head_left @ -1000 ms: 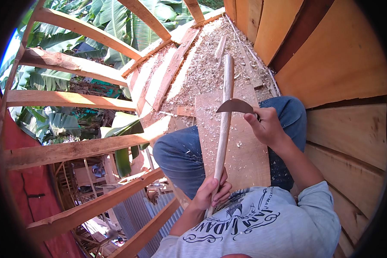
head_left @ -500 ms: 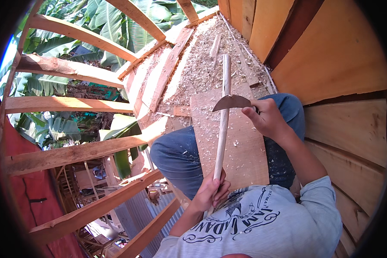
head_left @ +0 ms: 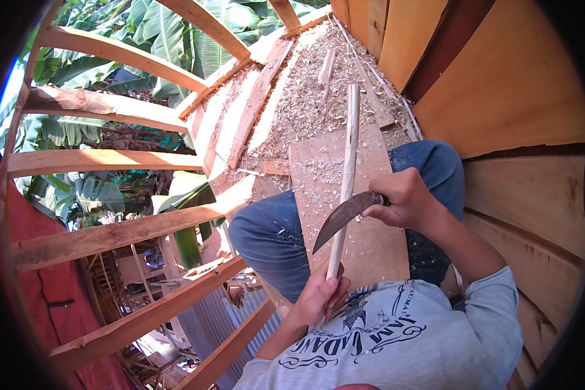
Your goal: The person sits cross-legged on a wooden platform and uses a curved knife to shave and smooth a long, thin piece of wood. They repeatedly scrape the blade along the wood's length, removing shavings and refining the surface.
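A pale, peeled wooden stick (head_left: 350, 149) slants upward and away from my lap. Its near end is in the closed fingers of my left hand (head_left: 321, 294), close to my shirt. My right hand (head_left: 406, 199) is wrapped around the handle of a knife, whose grip is mostly hidden by the fingers. The broad, curved dark knife blade (head_left: 344, 218) crosses the lower part of the stick, its tip pointing down and left. Beneath both lies a flat wooden board (head_left: 377, 247) across my legs, scattered with small shavings.
Wood shavings (head_left: 299, 107) cover the floor ahead, with loose planks (head_left: 260, 104) among them. A plank wall (head_left: 526, 201) rises close on my right. Open wooden rails (head_left: 110, 162) run along the left, with banana leaves beyond. A red cloth (head_left: 52, 305) hangs at lower left.
The knife has slid down the stick toward my left hand, and its blade now tilts with the tip lower. The stick's far end has shifted slightly right.
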{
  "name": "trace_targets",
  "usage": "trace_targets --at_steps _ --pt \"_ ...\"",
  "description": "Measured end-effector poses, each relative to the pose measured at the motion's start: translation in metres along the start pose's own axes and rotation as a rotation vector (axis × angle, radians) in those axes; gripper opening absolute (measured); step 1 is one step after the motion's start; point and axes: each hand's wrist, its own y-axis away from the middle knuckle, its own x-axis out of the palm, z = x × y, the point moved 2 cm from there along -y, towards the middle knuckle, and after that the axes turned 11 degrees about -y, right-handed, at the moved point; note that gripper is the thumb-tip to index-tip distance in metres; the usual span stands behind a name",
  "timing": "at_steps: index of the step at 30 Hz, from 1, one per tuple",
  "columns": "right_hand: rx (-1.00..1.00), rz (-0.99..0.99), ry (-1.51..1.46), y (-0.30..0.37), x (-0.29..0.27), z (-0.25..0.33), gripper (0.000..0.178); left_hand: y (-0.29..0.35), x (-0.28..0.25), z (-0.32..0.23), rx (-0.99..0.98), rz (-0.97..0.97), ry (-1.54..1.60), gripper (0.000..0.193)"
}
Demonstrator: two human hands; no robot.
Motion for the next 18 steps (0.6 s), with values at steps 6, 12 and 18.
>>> trace_targets --at_steps 6,12,18 --pt "0.077 -0.112 -0.2 -0.002 -0.002 0.01 0.042 0.006 0.006 -0.001 -0.011 0.025 -0.005 0.045" --pt "0.267 -0.26 -0.322 -0.006 -0.009 -0.015 0.043 0.002 0.004 0.003 -0.046 0.04 0.014 0.045" --pt "0.108 -0.111 -0.237 0.0 -0.003 -0.008 0.043 0.001 0.002 0.002 -0.038 0.003 0.007 0.044"
